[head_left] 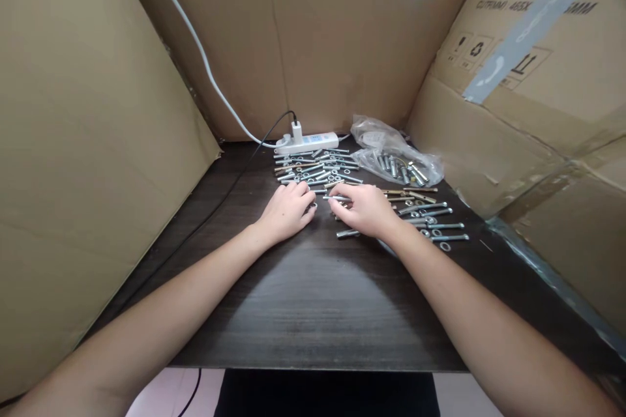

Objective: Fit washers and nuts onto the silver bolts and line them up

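Note:
My left hand [287,210] rests knuckles-up on the dark wooden table [313,300], fingers curled, with a small metal piece at its fingertips. My right hand [362,208] lies beside it, fingers pinched on a silver bolt [336,197] that points left toward the other hand. A short metal sleeve [347,233] lies just under the right hand. A heap of silver bolts and washers [315,168] is spread right behind both hands. Several more bolts [430,218] lie in a row to the right.
Cardboard walls [88,143] close in the table on the left, back and right. A white power strip [308,141] with a plugged charger and cables sits at the back. A clear plastic bag of bolts [398,161] lies at the back right.

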{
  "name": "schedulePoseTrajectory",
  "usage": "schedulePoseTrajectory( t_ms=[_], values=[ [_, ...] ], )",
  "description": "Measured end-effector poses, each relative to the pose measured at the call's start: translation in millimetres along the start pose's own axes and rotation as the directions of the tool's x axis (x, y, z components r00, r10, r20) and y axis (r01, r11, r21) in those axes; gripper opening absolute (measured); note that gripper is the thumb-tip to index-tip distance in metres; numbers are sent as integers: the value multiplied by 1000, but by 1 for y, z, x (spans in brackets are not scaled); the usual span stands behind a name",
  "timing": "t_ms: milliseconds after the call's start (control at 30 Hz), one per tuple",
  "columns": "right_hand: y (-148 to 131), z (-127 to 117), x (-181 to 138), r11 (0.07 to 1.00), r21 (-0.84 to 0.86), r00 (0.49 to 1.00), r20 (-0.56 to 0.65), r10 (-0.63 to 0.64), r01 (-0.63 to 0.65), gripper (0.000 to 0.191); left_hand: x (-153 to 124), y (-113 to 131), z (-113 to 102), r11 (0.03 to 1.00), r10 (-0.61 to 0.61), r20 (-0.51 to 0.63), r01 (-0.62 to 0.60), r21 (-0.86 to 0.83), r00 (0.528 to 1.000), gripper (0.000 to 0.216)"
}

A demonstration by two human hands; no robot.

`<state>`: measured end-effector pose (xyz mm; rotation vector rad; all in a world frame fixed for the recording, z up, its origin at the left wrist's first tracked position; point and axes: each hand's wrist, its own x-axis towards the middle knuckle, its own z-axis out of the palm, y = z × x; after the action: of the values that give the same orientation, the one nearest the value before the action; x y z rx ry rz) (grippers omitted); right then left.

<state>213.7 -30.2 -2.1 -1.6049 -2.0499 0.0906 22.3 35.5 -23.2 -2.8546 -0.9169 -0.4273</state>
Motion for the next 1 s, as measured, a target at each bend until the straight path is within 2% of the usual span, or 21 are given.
schedulePoseTrajectory(
  t_ms=[100, 333, 667, 800, 1000],
  values=[
    [1, 1, 0, 1000, -7, 1000, 1, -15, 15, 21, 0, 2, -1, 1000, -5, -36, 5, -1, 999, 19],
    [2, 3, -1, 998, 70, 1000, 12, -4, 3, 19, -5, 2, -11, 967, 13, -177, -57, -248, 984, 23],
    [-16, 15, -9, 942, 331, 998, -45, -38, 51, 15, -11, 4, -18, 939, -4, -168, -54, -338, 986, 25],
    [-19, 15, -9, 930, 366, 999, -37, -21, 34, 15, -12, 4, -20, 946, -29, -176, -30, -324, 984, 23],
    [-17, 15, -8, 927, 374, 999, -28, -20, 29, 16, -14, 6, -23, 944, 19, -125, -59, -325, 992, 21]
  ],
)
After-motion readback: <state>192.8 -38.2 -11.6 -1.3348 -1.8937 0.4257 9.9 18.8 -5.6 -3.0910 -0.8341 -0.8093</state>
